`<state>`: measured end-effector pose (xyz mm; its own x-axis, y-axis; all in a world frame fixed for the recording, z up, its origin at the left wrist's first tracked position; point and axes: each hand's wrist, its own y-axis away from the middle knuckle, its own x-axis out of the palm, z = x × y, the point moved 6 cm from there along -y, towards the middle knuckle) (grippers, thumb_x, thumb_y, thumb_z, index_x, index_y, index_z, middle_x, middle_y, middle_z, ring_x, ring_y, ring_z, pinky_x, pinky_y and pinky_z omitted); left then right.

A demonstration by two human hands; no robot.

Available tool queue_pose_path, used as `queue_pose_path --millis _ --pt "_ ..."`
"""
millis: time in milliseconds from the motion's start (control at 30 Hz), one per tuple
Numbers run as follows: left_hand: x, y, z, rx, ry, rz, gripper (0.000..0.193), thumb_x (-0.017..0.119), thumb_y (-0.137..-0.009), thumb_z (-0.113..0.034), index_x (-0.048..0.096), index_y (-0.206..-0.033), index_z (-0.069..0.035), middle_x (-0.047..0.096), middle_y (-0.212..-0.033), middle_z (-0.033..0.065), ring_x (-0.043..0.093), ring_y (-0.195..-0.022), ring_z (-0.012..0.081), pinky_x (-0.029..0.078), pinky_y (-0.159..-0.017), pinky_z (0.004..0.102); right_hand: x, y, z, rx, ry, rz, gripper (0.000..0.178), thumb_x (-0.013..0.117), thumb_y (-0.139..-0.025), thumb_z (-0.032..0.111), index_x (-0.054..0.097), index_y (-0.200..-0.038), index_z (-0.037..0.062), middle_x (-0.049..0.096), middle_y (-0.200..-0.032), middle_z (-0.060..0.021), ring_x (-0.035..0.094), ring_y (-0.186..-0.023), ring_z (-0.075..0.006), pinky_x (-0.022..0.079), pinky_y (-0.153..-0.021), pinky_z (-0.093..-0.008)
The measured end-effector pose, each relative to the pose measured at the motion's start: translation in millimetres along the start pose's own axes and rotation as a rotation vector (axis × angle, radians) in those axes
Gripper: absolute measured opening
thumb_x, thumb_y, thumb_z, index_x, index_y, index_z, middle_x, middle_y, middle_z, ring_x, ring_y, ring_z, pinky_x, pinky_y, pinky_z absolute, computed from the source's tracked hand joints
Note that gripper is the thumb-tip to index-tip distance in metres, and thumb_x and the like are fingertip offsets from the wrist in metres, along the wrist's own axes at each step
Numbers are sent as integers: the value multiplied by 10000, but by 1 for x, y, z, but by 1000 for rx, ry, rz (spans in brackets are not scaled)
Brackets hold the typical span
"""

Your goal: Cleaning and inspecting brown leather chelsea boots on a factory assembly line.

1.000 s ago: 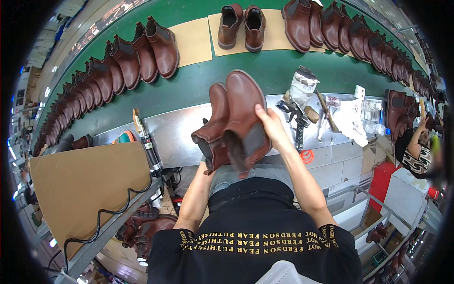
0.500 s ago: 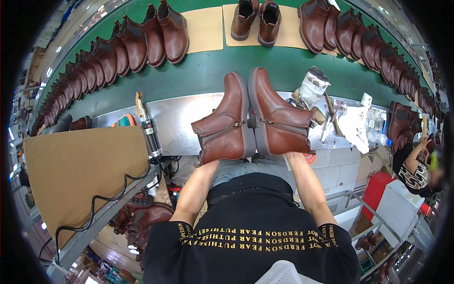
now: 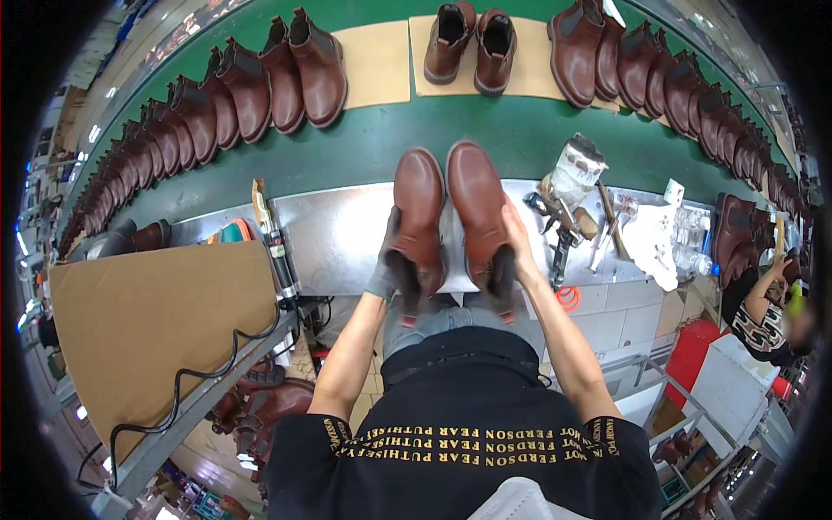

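Left hand point(image 3: 385, 269), right hand point(image 3: 518, 239): one smooth, round-toed leather boot point(image 3: 477, 186) each

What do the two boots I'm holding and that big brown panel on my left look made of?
Left boot, right boot: smooth brown leather or a lookalike, judging by the soft sheen. Panel: probably matte cardboard, given its dull tan face.

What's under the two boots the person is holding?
Around the boots, below them, I see a metal table, a green table and jeans. The boots hide what's right underneath.
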<state>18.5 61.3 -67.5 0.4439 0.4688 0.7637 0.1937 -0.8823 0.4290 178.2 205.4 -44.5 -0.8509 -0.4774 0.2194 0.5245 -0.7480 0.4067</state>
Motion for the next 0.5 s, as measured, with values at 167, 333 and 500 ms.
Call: queue_pose_path --millis 167,333,500 --pt "-7 -23 -83 205 -1657 -682 1021 722 -602 -627 391 -1268 72 448 -1229 341 475 -1145 416 402 -952 444 22 -32 47 -95 919 47 873 687 -741 520 418 -1314 -81 476 -1246 -282 495 -1149 -365 373 -994 -400" --pt "40 -80 -87 -16 -1825 -642 965 788 -516 -562 476 -1170 75 561 -1110 285 554 -1040 407 455 -886 439 52 -76 48 93 1418 5 997 734 -675 519 330 -1346 -97 488 -1226 -287 509 -1132 -383 400 -976 -410" --pt "16 -72 -102 126 -1480 -608 834 850 -498 -398 532 -1107 75 625 -1036 242 630 -931 347 506 -809 377 39 -78 49 -62 1270 -71 838 776 -642 420 465 -1258 -56 572 -1109 -272 559 -1036 -395 449 -895 -427"
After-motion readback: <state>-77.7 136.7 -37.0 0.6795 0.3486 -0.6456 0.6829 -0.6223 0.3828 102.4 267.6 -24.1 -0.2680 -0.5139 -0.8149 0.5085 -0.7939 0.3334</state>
